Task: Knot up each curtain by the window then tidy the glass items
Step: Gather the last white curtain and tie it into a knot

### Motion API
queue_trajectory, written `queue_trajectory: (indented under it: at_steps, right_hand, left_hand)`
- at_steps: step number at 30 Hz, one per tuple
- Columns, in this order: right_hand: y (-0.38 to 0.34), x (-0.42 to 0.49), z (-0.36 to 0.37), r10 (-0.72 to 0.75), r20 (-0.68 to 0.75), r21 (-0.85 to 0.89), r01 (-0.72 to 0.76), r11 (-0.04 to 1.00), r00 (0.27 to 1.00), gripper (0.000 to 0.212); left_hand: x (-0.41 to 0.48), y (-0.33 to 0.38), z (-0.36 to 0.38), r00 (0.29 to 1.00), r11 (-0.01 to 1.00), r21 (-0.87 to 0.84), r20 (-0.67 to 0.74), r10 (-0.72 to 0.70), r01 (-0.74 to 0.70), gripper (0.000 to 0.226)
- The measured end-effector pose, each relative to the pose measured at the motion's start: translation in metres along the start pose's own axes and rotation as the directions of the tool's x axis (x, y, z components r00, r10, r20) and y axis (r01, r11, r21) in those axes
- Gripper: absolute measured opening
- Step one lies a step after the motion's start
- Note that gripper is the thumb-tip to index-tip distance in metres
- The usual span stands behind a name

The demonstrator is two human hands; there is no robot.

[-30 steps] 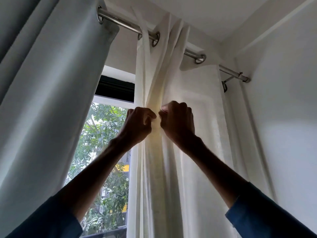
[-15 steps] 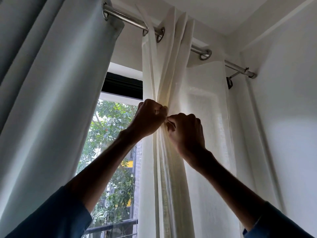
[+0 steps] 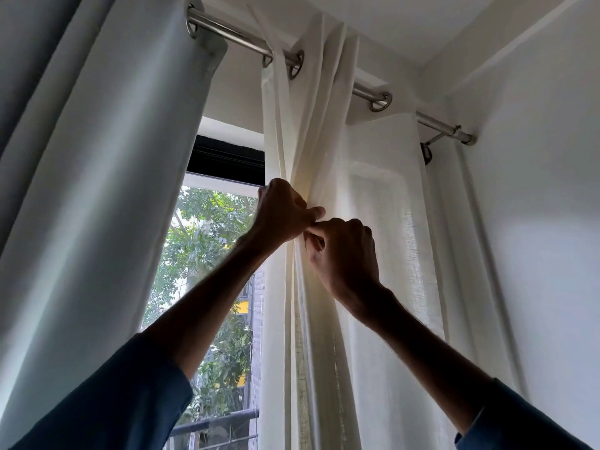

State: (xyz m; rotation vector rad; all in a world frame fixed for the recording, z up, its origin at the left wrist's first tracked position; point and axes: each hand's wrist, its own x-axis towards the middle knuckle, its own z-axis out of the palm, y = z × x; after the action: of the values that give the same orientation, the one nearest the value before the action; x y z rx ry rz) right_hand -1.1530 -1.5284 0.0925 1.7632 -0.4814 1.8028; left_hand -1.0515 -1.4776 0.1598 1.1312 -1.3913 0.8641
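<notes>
Cream, half-sheer cloth is bunched between both hands at the centre of the frame. The left hand (image 3: 285, 212) is closed in a fist on the gathered folds of the sheer curtain (image 3: 383, 196), its thumb pointing right; the right hand (image 3: 341, 251) sits just below and to the right, fingers curled tight on the same bundle, the two hands touching at the knuckles.

A second ago the hands were level with a sliver of cloth showing between them. Now the left has risen slightly and the right has dropped under it, so they overlap and the folds above them pull into a narrower rope running up to the curtain rod (image 3: 233, 30) at the top of the frame. That reads as gathering the panel into one strand, the step before any knot; no loop or knot shows yet.

Outward from there, the rest of the sheer curtain hangs loose down the lower centre and right, against the white wall. A heavier grey-blue curtain (image 3: 107, 190) fills the left of the frame, also hanging straight and unknotted. Between them the window (image 3: 211, 254) shows trees. No glass items are in view, so that part of the task lies well ahead.
</notes>
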Motion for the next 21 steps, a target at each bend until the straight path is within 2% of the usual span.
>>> queue_trajectory:
  at_steps: [5, 8, 10, 11, 13, 14, 15, 18, 19, 21]
  right_hand:
    - [0.004, -0.002, -0.005, -0.002, -0.065, -0.012, 0.002, 1.000, 0.998, 0.028]
    - [0.009, -0.003, -0.013, -0.013, 0.037, 0.138, 0.008, 0.990, 0.999, 0.026]
    - [0.021, -0.002, -0.022, 0.039, 0.152, 0.318, -0.086, 0.944, 0.988, 0.025]
    - [0.030, -0.003, -0.025, 0.086, 0.162, 0.354, -0.140, 0.925, 0.983, 0.026]
    - [0.054, -0.006, -0.023, 0.219, 0.072, 0.321, -0.231, 0.919, 0.973, 0.019]
    - [0.069, -0.007, -0.020, 0.298, 0.022, 0.260, -0.293, 0.920, 0.954, 0.018]
    - [0.084, -0.007, -0.017, 0.389, -0.001, 0.175, -0.383, 0.907, 0.921, 0.029]
    - [0.122, -0.005, -0.012, 0.633, 0.075, -0.031, -0.633, 0.774, 0.770, 0.079]
    - [0.129, -0.004, -0.014, 0.681, 0.114, -0.046, -0.680, 0.731, 0.724, 0.088]
    - [0.135, -0.001, -0.015, 0.737, 0.249, 0.059, -0.769, 0.637, 0.629, 0.092]
  left_hand:
    - [0.007, 0.001, 0.006, 0.999, 0.998, 0.032, 0.021, 0.047, -0.048, 0.045]
    - [0.003, -0.002, 0.011, 0.996, 0.994, 0.058, -0.011, 0.089, -0.088, 0.045]
    - [0.000, -0.009, 0.011, 0.994, 0.993, 0.060, -0.014, 0.107, -0.106, 0.041]
    - [-0.001, -0.014, 0.010, 0.993, 0.991, 0.060, -0.012, 0.121, -0.120, 0.040]
    - [-0.001, -0.022, 0.006, 0.988, 0.987, 0.057, -0.027, 0.151, -0.150, 0.040]
    - [-0.001, -0.025, 0.005, 0.985, 0.985, 0.063, -0.042, 0.166, -0.164, 0.043]
    - [-0.001, -0.027, 0.004, 0.983, 0.983, 0.069, -0.055, 0.174, -0.170, 0.046]
    - [-0.005, -0.029, 0.002, 0.975, 0.975, 0.094, -0.083, 0.207, -0.199, 0.052]
    - [-0.007, -0.028, 0.002, 0.972, 0.973, 0.097, -0.087, 0.219, -0.211, 0.053]
    - [-0.008, -0.028, 0.002, 0.966, 0.968, 0.091, -0.091, 0.242, -0.234, 0.053]
